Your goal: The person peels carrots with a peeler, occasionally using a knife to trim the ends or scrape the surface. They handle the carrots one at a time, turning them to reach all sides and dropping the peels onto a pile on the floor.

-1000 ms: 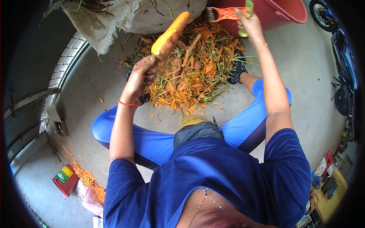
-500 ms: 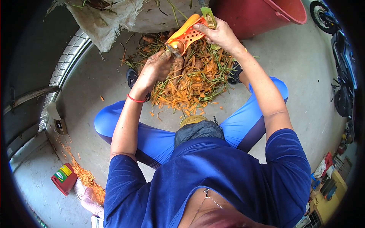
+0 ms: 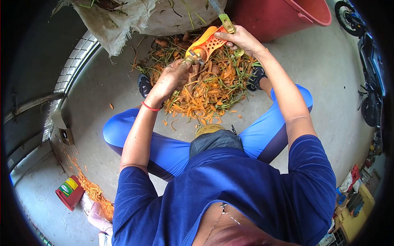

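My left hand (image 3: 177, 74) is closed round the stem end of a carrot (image 3: 203, 37) with peeled, bright orange flesh. In my right hand (image 3: 242, 40) is an orange peeler (image 3: 214, 43) with a perforated handle. Its metal head lies against the carrot's stem end, close to my left fingers. A green-handled utility knife (image 3: 227, 23), blade out and pointing away from me, is also held in my right hand. Beneath both hands lies a heap of orange peelings (image 3: 205, 96) mixed with green stems and some brownish unpeeled roots.
A large red tub (image 3: 279, 20) stands beyond my right hand, and a pale woven sack (image 3: 119, 24) beyond my left. My shoes flank the heap. Orange shreds (image 3: 95, 192) and a small red container (image 3: 69, 192) lie at lower left. A motorbike (image 3: 365, 74) stands at far right.
Both hands, with the carrot, peeler and knife, have shifted slightly right and toward me. The peeler's head stays against the carrot's stem end.
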The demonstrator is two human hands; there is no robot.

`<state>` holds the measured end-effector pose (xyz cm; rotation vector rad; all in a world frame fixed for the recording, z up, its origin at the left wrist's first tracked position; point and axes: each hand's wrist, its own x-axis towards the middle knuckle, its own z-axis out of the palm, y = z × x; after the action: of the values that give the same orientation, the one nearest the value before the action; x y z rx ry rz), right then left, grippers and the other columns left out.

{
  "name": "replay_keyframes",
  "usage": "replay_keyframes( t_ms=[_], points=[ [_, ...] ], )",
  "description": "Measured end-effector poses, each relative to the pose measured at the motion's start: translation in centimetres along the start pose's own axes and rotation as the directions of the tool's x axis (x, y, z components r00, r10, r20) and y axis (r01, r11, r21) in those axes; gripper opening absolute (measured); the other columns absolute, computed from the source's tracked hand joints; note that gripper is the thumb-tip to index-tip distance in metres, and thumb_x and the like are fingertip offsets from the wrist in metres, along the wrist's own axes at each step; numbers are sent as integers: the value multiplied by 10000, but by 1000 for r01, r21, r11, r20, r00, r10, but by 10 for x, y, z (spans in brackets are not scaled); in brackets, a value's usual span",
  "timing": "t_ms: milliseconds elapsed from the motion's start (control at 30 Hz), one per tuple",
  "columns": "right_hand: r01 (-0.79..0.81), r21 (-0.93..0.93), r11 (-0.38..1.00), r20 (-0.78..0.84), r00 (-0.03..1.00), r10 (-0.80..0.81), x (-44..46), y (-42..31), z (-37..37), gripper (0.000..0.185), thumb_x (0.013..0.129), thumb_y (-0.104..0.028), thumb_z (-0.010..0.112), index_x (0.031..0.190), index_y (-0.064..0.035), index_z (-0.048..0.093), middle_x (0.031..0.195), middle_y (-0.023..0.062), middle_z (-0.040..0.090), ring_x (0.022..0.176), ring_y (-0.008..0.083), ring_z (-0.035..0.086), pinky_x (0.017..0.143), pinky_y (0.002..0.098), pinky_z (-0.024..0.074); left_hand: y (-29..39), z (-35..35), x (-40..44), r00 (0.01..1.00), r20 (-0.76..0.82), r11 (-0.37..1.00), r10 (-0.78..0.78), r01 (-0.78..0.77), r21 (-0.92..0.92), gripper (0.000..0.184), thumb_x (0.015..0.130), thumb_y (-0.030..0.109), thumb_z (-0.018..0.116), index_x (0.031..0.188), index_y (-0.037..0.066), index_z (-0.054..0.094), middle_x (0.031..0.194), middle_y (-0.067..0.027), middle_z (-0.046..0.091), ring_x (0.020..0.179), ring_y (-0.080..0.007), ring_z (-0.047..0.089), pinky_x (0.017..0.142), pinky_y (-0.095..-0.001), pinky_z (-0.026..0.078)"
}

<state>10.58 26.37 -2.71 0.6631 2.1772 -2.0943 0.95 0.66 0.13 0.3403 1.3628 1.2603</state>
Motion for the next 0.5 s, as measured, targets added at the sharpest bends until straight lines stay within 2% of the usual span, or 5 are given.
replay_keyframes(
  t_ms=[167, 233, 333, 467, 500],
  points=[
    [-40, 50, 998, 64, 997, 37, 2, -1, -3, 339, 801, -382, 724, 884, -76, 607, 648, -67, 452, 562, 16, 411, 452, 186, 302, -2, -3, -1, 1000, 21, 999, -3, 4, -34, 235, 961, 314, 471, 873, 99, 503, 608, 103, 297, 479, -6, 222, 408, -188, 162],
    [-50, 79, 996, 48, 998, 47, 1, -4, 0, 300, 806, -328, 728, 895, -83, 579, 692, -77, 461, 556, 5, 400, 442, 171, 284, -3, -3, -3, 1000, 24, 999, -6, 7, -35, 232, 960, 305, 469, 877, 92, 505, 603, 102, 293, 470, -7, 215, 402, -192, 156],
    [-33, 114, 993, 62, 998, 26, -7, -22, 11, 280, 809, -299, 730, 893, -89, 565, 690, -85, 456, 544, -1, 390, 434, 166, 273, -1, -5, -5, 995, 96, 980, -34, 52, -192, 222, 960, 286, 466, 879, 84, 507, 594, 101, 287, 451, -7, 205, 392, -197, 147],
    [0, 93, 996, 34, 999, -3, -4, -16, 2, 271, 812, -297, 726, 873, -84, 570, 641, -83, 437, 525, 0, 379, 427, 173, 267, -1, -2, -3, 999, 47, 988, -12, 19, -151, 223, 958, 284, 467, 884, 78, 508, 582, 102, 278, 435, -5, 200, 386, -195, 145],
    [22, 44, 999, 15, 1000, -22, -1, -11, -2, 281, 806, -297, 730, 867, -74, 571, 619, -68, 446, 536, 1, 422, 430, 168, 310, -1, -3, -3, 1000, 15, 992, 1, 1, -125, 227, 958, 290, 467, 886, 78, 508, 579, 103, 276, 434, -5, 200, 385, -194, 145]
  ],
)
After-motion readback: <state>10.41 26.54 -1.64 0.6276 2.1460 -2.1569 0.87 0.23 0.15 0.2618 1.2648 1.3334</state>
